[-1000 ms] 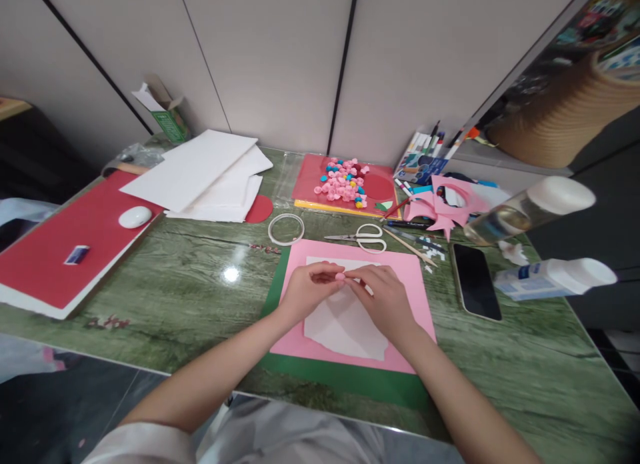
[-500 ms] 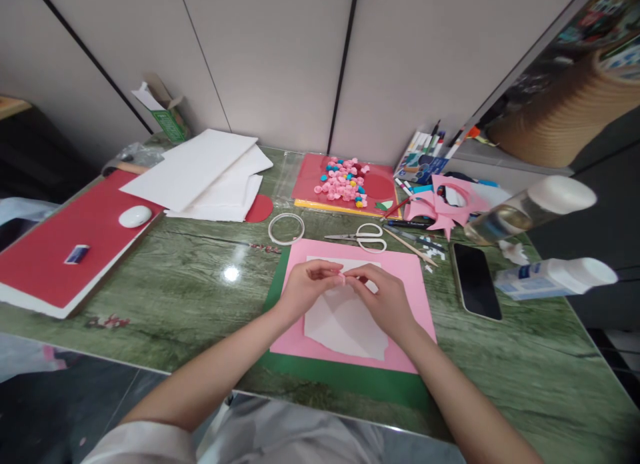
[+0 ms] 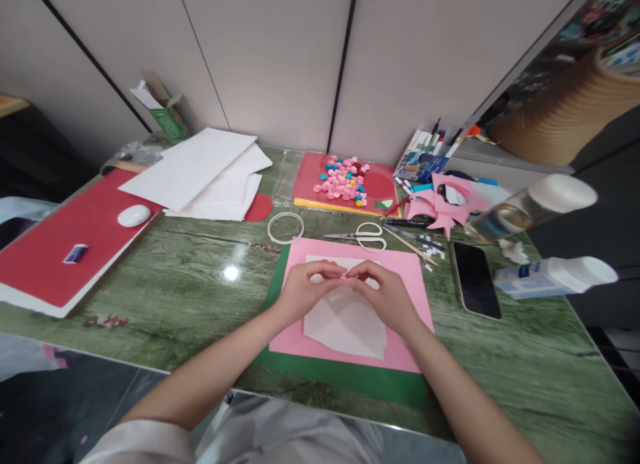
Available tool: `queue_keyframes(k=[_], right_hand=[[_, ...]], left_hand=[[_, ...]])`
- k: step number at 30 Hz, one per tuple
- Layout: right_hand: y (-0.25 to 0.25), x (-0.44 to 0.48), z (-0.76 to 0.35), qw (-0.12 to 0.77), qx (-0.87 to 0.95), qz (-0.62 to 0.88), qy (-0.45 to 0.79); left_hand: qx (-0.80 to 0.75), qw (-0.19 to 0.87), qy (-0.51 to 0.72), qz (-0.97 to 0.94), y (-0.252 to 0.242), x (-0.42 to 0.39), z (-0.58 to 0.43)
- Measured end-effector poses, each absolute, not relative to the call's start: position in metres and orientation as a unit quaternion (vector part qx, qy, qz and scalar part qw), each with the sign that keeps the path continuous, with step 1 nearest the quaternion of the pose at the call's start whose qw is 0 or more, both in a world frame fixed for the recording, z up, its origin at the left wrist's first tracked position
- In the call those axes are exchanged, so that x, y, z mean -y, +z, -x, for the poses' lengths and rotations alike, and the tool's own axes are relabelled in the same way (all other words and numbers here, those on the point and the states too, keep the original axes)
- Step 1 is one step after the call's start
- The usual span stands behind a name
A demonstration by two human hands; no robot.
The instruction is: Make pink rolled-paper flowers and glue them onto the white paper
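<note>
Pinching a tiny pink paper bit (image 3: 344,277) between fingertips | left hand (image 3: 304,292) and right hand (image 3: 389,296) are both clamping it, thumbs meeting forefingers | pink paper bit is sitting right at the pinch, hovering above white paper (image 3: 345,331) on pink sheet (image 3: 415,277) | judgement: light, even pressure is suiting it best, avoiding tears

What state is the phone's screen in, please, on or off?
Off: the phone lies face up on the green table and its screen is plain black.
</note>
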State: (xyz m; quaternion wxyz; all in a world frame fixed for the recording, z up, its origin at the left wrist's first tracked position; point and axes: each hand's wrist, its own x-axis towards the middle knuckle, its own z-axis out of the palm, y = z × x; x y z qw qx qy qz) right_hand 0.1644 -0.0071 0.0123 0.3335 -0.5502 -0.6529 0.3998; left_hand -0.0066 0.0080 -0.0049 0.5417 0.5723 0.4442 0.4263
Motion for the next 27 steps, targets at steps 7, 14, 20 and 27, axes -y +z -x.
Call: queue_keyframes(k=[7,14,20,27], right_hand=[[0.012,0.008,-0.165,0.348,0.674,0.553,0.344],[-0.001,0.011,-0.163,0.331,0.769,0.53,0.134],[-0.003,0.011,-0.164,0.319,0.793,0.517,0.057],[-0.003,0.011,-0.165,0.31,0.803,0.508,0.031]], left_hand=[[-0.426,0.587,0.435,-0.534,-0.006,-0.009,0.006],[-0.431,0.682,0.442,-0.393,-0.016,-0.01,0.003],[-0.445,0.656,0.458,-0.403,-0.011,-0.009,0.003],[-0.437,0.625,0.467,-0.447,-0.008,-0.006,0.003]])
